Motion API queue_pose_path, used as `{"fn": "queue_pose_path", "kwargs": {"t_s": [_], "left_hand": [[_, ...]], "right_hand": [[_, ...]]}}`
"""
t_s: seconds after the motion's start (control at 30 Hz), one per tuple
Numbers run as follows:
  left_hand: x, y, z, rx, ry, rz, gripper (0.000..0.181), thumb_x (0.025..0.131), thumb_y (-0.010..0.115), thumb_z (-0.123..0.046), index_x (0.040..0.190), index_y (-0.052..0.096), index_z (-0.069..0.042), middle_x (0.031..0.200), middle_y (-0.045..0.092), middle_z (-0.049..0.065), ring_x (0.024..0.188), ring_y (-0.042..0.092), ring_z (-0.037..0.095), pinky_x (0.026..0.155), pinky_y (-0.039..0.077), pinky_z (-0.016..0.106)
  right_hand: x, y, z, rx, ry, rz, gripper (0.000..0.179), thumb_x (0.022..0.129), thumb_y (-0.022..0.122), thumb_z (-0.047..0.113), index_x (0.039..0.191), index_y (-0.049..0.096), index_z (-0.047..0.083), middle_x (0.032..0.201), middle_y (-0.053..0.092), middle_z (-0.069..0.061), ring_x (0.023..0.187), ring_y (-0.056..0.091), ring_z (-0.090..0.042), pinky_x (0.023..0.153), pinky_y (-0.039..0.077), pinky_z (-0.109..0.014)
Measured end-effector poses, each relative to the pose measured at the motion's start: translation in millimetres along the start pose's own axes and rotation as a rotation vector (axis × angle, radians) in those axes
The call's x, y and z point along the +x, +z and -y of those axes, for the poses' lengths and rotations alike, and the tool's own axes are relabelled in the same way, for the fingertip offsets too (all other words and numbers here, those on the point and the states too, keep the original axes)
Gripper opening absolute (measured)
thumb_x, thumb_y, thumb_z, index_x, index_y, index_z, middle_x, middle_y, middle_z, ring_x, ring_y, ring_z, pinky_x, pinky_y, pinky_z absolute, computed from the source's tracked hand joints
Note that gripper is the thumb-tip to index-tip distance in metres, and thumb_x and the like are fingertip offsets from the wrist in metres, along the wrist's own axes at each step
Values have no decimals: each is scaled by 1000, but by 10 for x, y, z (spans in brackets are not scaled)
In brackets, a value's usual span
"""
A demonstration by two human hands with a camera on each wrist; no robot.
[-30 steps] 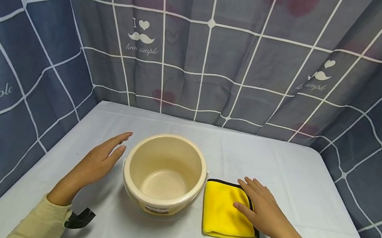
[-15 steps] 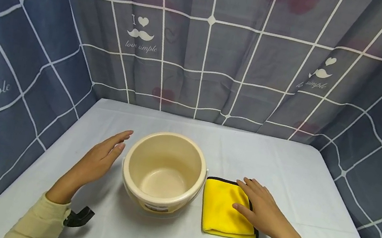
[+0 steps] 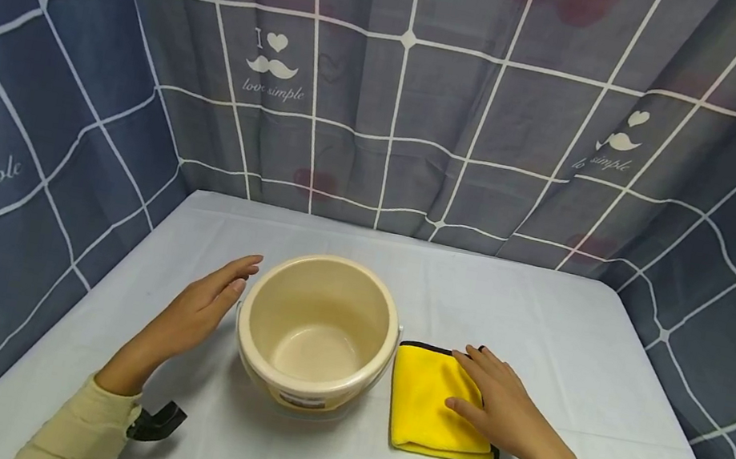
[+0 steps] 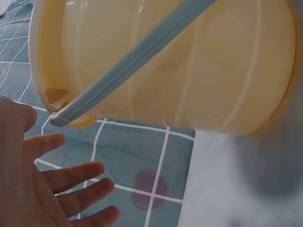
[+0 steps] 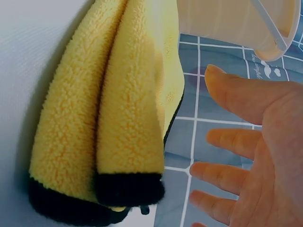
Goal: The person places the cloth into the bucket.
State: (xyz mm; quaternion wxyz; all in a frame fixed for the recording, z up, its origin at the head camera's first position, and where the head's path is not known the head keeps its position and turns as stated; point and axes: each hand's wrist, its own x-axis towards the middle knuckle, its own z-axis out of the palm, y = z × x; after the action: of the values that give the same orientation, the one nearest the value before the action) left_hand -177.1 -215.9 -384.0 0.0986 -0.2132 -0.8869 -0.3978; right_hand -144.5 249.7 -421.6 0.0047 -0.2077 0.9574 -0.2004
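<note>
Head view: the left hand (image 3: 195,314) beside the bucket (image 3: 307,385) and right hand (image 3: 508,410) above the yellow cloth (image 3: 428,404) extend their fingers, holding nothing.

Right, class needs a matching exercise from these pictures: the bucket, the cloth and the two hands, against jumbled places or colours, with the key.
1. bucket
2. cloth
3. left hand
4. right hand

A. partly over the cloth in the head view
B. beside the bucket, on the side away from the cloth
C. cream, open-topped
D. yellow, folded, black-edged

Pairs: 1-C, 2-D, 3-B, 4-A
</note>
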Motion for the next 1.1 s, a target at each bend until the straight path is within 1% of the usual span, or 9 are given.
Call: {"fn": "queue_pose_path", "kwargs": {"t_s": [0.17,0.3,0.47,0.6,0.73,0.83,0.93,1.0,1.1], "left_hand": [[9,19,-6,-17,5,-5,45,112,40,-21,156,40,-11,145,54,20,133,49,42,102,41,64],[20,33,-3,-36,26,4,45,112,39,-22,156,40,-13,144,55,16,127,55,36,99,44,61],[15,57,8,-53,57,25,45,112,38,-18,157,39,-14,139,60,8,121,58,24,99,46,49],[11,75,1,-77,61,33,44,112,37,-17,156,39,-13,137,61,7,121,59,23,100,47,42],[12,95,-8,-96,46,37,44,112,37,-18,156,39,-12,139,61,9,124,58,26,100,47,50],[6,105,-11,-102,34,35,44,112,37,-20,156,40,-13,145,57,11,129,54,29,102,43,56],[1,109,-14,-110,28,36,44,112,37,-21,155,41,-14,149,52,11,134,50,31,105,40,58],[-3,112,-15,-112,24,36,43,112,37,-21,155,42,-14,151,50,11,136,47,30,108,38,55],[-3,119,-12,-121,27,40,43,112,37,-21,154,42,-14,152,49,10,137,45,29,110,38,39]], "right_hand": [[0,8,-13,-5,9,3,68,93,75,34,149,50,5,152,45,-21,144,31,-48,112,23,-67],[0,12,-20,-7,14,5,68,92,76,34,149,50,6,152,46,-21,143,32,-48,111,26,-68],[-6,16,-14,8,13,18,67,91,77,32,147,53,6,152,44,-22,140,35,-49,109,28,-68],[-14,20,-5,22,6,42,67,89,79,30,146,54,5,152,44,-23,139,37,-48,109,30,-67],[-23,29,-9,31,4,67,67,87,81,31,144,55,4,152,44,-23,139,38,-47,110,31,-65],[-27,35,-18,37,4,93,68,87,81,30,143,56,4,152,44,-23,138,39,-46,109,32,-64],[-31,32,-20,53,17,125,68,86,82,30,143,56,3,151,44,-24,138,40,-47,109,34,-63],[-34,27,-17,71,35,152,70,85,83,29,144,55,3,151,44,-24,137,40,-46,108,34,-63],[-37,22,-9,91,58,180,71,84,84,27,144,55,3,150,45,-25,137,41,-45,108,35,-62]]}}
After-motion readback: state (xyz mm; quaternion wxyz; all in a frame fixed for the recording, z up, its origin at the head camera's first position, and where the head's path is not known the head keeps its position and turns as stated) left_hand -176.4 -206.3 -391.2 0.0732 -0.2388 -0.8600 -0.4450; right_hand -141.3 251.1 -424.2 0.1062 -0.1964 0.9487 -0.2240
